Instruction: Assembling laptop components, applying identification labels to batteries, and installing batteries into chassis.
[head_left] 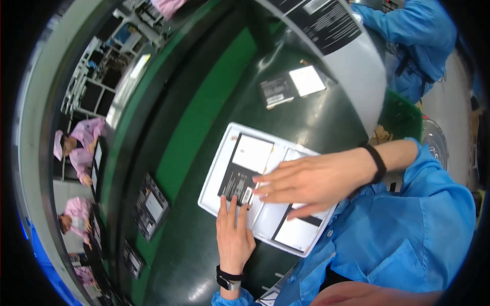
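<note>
A white plastic tray (211, 189) with two compartments lies on the dark green table in front of me. In its left compartment is a flat black-and-white battery pack (238, 179), with a small barcode label near its lower right end. My left hand (235, 237) has its fingers stretched out, with the tips on the pack's lower edge. From the right, my right hand (319, 178) reaches across the tray with fingers extended, their tips at the pack's right edge. Partly covered by that hand, another flat black-and-white pack (297, 232) lies in the right compartment.
Another flat pack (278, 91) lies on the table beyond the tray. Left of me, a green conveyor belt (178, 148) carries black units (149, 206). A curved clear panel (365, 66) stands at upper right. A green bin (403, 115) and a person in blue (418, 30) are beyond it.
</note>
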A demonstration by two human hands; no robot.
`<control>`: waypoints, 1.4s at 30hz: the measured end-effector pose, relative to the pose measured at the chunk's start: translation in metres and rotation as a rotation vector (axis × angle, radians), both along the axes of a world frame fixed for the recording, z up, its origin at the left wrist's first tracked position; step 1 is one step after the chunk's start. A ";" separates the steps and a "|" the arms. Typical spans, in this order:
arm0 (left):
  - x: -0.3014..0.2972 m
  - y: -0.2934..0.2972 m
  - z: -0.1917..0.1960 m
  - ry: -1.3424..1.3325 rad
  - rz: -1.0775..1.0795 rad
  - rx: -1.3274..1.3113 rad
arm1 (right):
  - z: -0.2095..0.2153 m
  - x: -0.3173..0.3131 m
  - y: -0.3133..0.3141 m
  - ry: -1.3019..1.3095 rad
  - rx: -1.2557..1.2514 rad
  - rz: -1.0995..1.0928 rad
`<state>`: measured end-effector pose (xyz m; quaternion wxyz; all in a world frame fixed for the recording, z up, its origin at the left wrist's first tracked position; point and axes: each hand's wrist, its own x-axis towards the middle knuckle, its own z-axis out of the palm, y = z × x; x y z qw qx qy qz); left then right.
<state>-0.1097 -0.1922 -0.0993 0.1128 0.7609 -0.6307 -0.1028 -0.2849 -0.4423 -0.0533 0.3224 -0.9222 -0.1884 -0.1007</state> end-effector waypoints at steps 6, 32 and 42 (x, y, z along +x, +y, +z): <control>0.015 -0.017 -0.007 -0.006 0.024 -0.028 | 0.074 -0.074 -0.052 -0.511 -0.065 -0.486; -0.102 -0.217 0.166 0.113 -0.147 -0.945 | 0.076 -0.073 -0.099 -0.474 0.863 -0.334; -0.104 -0.216 0.169 0.071 -0.131 -0.891 | 0.080 -0.068 -0.098 -0.586 0.638 -0.447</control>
